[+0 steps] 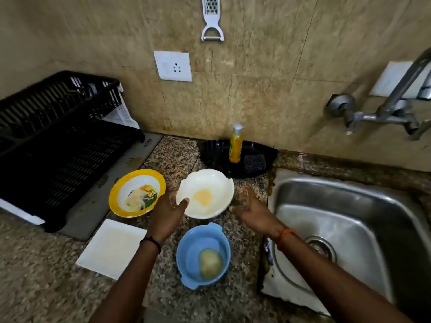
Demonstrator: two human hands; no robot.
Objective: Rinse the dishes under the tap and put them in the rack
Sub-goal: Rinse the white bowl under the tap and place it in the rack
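Observation:
A white bowl [206, 193] with a yellow stain sits on the granite counter, and my left hand [166, 209] grips its left rim with the thumb on the edge. My right hand [250, 207] hovers just right of the bowl, fingers apart, not clearly touching it. A yellow-rimmed bowl [137, 193] with food scraps lies to the left. A blue bowl [203, 255] with residue stands in front. A white square plate [112, 248] lies at the front left. The black dish rack [58, 141] is at the far left. The tap [396, 103] juts from the wall above the steel sink [349, 229].
A black tray [217, 157] behind the white bowl holds a yellow soap bottle [236, 145] and a dark scrubber [255, 163]. A wall socket [173, 66] and a hanging peeler [212, 22] are on the tiled wall. The rack stands on a grey drain tray [116, 173].

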